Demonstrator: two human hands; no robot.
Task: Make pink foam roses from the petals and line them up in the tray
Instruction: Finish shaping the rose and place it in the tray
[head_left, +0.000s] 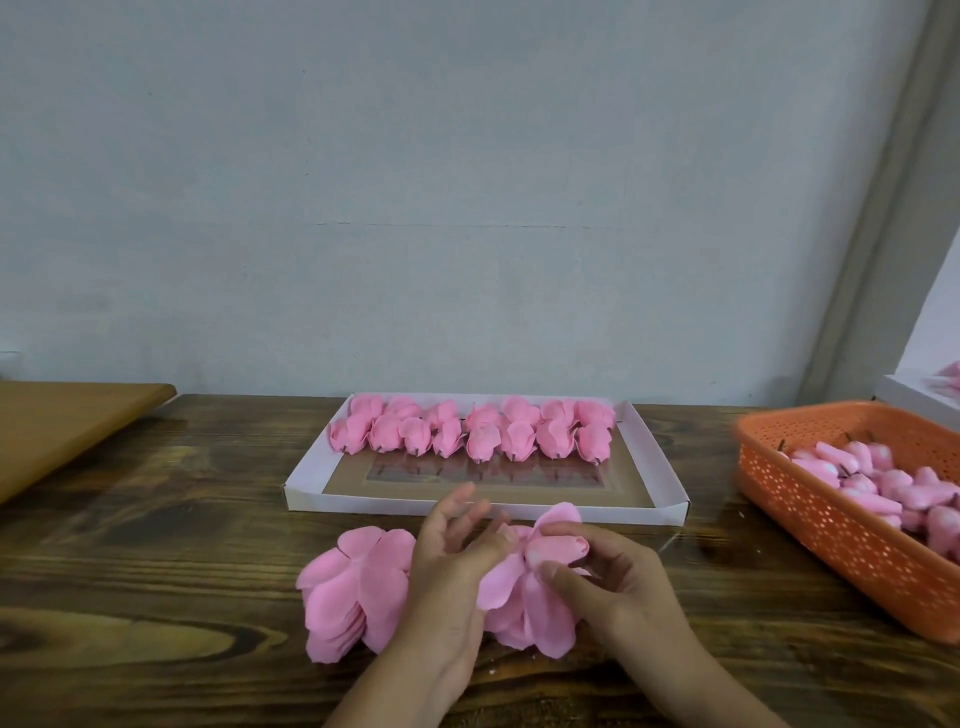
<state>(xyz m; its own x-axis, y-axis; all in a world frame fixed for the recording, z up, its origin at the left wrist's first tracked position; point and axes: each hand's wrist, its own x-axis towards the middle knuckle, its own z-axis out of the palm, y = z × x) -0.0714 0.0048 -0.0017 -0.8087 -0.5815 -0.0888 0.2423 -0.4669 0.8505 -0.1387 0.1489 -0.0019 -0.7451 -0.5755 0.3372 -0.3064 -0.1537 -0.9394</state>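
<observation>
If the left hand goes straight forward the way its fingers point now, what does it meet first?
Probably the near wall of the white tray: the left hand has its fingers pointing up and away toward it. Depth is unclear, so it might pass over.

I see my left hand and right hand bare. No rings, no watch. Forearms unsleeved to frame edge.

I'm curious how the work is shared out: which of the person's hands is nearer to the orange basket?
The right. The right hand grips the pink petals being formed, on the side toward the orange basket at the table's right edge. The left hand lies farther away, beside the petal stack.
</observation>
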